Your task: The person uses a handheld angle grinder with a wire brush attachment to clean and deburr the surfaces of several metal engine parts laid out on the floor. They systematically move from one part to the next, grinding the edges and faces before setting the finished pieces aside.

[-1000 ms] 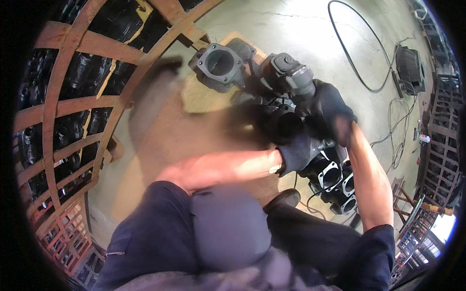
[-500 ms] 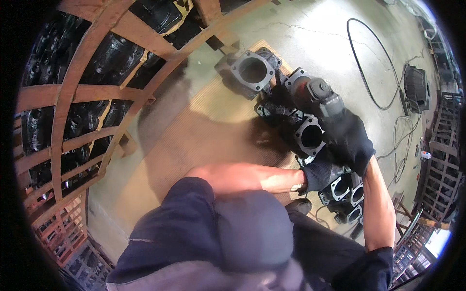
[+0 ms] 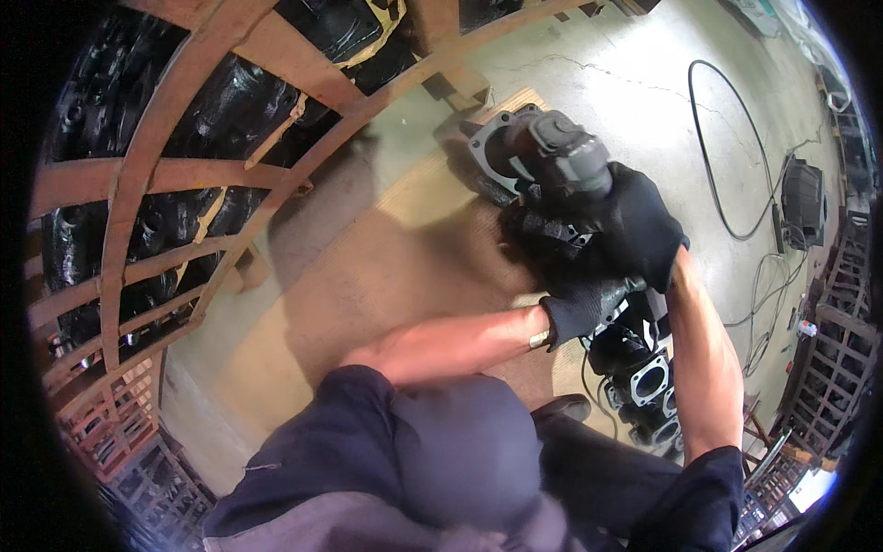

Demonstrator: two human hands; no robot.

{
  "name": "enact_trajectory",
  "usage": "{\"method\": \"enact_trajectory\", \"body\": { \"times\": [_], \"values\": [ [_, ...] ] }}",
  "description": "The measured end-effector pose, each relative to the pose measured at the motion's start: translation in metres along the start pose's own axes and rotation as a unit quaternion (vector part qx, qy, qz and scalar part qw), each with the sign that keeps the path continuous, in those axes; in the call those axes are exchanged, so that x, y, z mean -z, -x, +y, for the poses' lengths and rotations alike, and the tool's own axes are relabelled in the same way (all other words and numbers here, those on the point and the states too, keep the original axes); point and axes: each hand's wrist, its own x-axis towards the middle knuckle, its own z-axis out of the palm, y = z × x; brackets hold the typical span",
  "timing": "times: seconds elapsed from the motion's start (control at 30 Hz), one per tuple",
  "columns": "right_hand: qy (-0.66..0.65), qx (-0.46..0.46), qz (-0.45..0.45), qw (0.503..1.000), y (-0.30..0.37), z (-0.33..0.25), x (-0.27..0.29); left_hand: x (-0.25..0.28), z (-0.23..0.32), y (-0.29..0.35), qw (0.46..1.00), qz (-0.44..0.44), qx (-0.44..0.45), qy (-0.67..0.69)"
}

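Note:
My right hand (image 3: 639, 225), in a black glove, is closed round a dark handheld power tool (image 3: 566, 156) with a blocky grey-and-black end. The tool covers part of a metal casting (image 3: 495, 147) with a square flange and a large round bore. Below and behind the right hand, my left hand (image 3: 589, 311) wears a black glove with a grey palm. Its fingers look curled, but what they hold is hidden. Several dark castings stand in a row, one flange (image 3: 649, 378) showing beside my right forearm; those under my hands are mostly covered.
A brown ribbed cardboard sheet (image 3: 354, 244) lies on the concrete floor. At left rises a rusty brown crate frame (image 3: 138, 175) with black-wrapped contents. A black cable loop (image 3: 696, 138), a dark case-like object (image 3: 803, 204) and stacked lattice crates (image 3: 832, 336) are at right.
The power tool and my right hand have moved up and left, now over the far casting's flange. My left hand has shifted slightly left and up. The view has shifted a little too.

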Motion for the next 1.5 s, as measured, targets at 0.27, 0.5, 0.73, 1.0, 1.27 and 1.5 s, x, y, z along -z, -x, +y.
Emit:
{"method": "enact_trajectory", "body": {
  "times": [0.27,0.5,0.73,1.0,1.27,1.5],
  "values": [
    [0.009,0.008,-0.037,0.999,-0.022,-0.031,-0.006,0.035,-0.004,0.007,0.984,-0.049,0.043,-0.167],
    [0.017,0.011,-0.027,0.999,-0.018,-0.020,0.004,0.031,0.037,0.005,0.966,-0.054,-0.010,-0.253],
    [0.012,0.018,-0.040,0.999,-0.024,-0.018,0.005,0.044,-0.022,-0.008,0.931,-0.022,-0.074,-0.357],
    [0.110,-0.036,-0.086,0.990,-0.008,-0.056,-0.024,0.041,-0.001,0.042,0.986,0.021,-0.042,-0.161],
    [0.085,-0.030,-0.049,0.995,0.034,-0.013,-0.031,-0.001,0.035,0.070,0.978,-0.021,0.011,-0.209],
    [0.092,-0.054,-0.020,0.994,0.047,0.014,-0.008,-0.029,0.019,0.057,0.997,-0.034,0.027,-0.067]
  ]
}}
